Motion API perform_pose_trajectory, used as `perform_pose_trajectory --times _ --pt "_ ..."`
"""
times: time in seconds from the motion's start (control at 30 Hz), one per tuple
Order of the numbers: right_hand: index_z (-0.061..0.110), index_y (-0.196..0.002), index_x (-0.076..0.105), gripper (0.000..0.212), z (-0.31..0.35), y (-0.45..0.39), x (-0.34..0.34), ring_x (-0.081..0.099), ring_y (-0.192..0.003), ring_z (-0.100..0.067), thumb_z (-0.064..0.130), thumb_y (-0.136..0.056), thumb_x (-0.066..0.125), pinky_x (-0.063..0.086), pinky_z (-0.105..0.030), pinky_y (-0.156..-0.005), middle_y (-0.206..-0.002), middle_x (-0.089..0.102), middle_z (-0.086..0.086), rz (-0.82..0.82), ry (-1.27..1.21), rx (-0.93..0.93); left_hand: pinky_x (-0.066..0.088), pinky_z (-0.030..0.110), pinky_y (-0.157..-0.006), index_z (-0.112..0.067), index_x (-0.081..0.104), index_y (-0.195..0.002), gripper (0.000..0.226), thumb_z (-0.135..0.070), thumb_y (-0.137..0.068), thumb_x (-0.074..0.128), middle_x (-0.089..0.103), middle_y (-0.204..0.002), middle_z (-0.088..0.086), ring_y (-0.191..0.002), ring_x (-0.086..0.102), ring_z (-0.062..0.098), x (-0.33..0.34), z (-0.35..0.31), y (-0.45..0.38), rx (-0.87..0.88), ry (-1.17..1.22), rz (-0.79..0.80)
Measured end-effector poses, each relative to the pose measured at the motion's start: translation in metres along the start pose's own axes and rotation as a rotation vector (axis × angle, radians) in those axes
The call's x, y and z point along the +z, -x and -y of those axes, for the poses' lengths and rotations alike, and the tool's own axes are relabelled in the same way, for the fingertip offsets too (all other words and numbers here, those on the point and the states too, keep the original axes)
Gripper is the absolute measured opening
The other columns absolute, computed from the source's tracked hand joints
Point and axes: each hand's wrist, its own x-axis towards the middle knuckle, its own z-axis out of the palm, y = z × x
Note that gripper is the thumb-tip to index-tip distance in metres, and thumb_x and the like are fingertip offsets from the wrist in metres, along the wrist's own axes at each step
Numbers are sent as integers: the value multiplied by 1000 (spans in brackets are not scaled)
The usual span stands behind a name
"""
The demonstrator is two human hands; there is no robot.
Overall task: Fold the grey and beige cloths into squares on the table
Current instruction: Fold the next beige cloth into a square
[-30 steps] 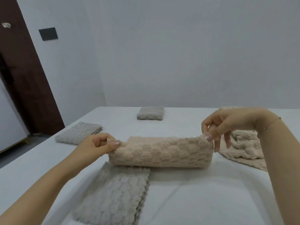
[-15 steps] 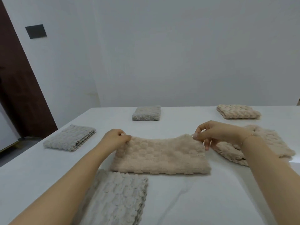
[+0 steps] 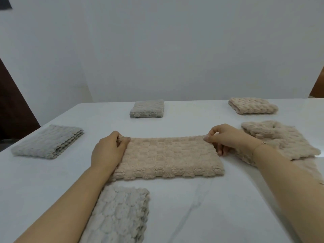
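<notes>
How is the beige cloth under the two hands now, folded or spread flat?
Folded once, not yet square: the beige cloth lies as a long, thick rectangle on the table, while the left hand and right hand pinch its far corners.

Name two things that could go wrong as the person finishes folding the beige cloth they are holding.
The beige cloth is a long rectangle; a careless cross-fold may misalign its edges. The right hand sits beside the unfolded beige cloth, which the forearm covers and could drag.
</notes>
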Motion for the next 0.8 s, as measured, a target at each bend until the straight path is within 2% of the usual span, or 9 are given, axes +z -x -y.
perform_pose_trajectory --times 0.17,0.37,0.57,0.63,0.7,0.73,0.8 --pt "5 -85 55 21 3 0 4 52 -32 -10 23 -92 61 45 -22 -37 -55 55 -6 -52 60 19 30 32 -54 -13 44 -72 35 -39 -95 51 51 -65 0 -67 50 23 6 2 -4 -4 32 13" --pt "8 -82 51 23 6 0 9 46 -25 -7 25 -96 53 38 -15 -31 -45 54 -2 -125 178 2 29 34 -55 -14 38 -72 36 -40 -96 48 47 -64 0 -68 48 26 8 2 -9 -8 -74 33" --pt "9 -72 57 30 7 -4 16 54 -40 -16 31 -93 58 40 -19 -39 -67 69 -15 -197 368 0 33 33 -59 -13 43 -83 29 -38 -97 45 56 -78 5 -73 49 25 12 2 -9 5 -140 51" --pt "8 -82 57 23 10 -2 16 57 -54 -19 28 -91 59 40 -25 -48 -80 70 -16 -263 486 -15 37 35 -62 -11 47 -92 33 -43 -96 45 60 -87 9 -77 53 26 10 3 -9 -17 -103 22" --pt "7 -100 52 18 16 0 17 56 -75 -25 22 -91 56 38 -30 -56 -95 66 -14 -401 635 -98 42 37 -68 -11 50 -103 36 -45 -96 43 60 -98 10 -86 55 27 4 0 -6 -19 -34 -54" --pt "7 -108 50 21 21 2 20 56 -83 -26 19 -91 53 40 -32 -61 -102 63 -13 -448 659 -166 43 38 -73 -11 51 -109 36 -43 -96 42 59 -104 9 -92 55 27 0 -4 -4 20 -54 -110" --pt "9 -124 49 31 34 8 31 54 -107 -24 20 -95 47 45 -34 -83 -122 58 -9 -438 630 -314 42 42 -83 -10 54 -117 35 -37 -97 43 59 -115 9 -105 52 28 -9 -15 0 162 -146 -213"
